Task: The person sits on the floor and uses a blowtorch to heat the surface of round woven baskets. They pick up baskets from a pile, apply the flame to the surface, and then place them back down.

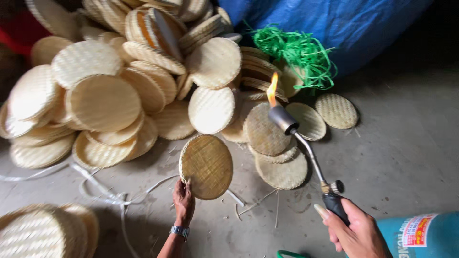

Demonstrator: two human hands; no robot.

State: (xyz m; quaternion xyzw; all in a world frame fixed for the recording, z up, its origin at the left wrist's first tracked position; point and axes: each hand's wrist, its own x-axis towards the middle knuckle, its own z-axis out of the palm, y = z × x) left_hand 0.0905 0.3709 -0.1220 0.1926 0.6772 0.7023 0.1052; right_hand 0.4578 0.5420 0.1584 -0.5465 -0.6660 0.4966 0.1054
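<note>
My left hand [183, 201], with a wristwatch on the wrist, grips the lower left edge of a round woven bamboo tray [206, 166] and holds it tilted up from the floor. My right hand [356, 232] is closed around the black handle of a gas torch [306, 148]. Its long metal neck reaches up and to the left, ending in a nozzle with a yellow-orange flame [272, 89]. The flame burns to the upper right of the held tray, apart from it, above several trays lying flat.
A large heap of round woven trays [103, 102] fills the upper left. A smaller stack [43, 231] stands at the bottom left. Green plastic string [299, 52] lies against a blue tarp [344, 24]. A teal gas canister [420, 236] lies at the bottom right. White straps trail across the concrete floor.
</note>
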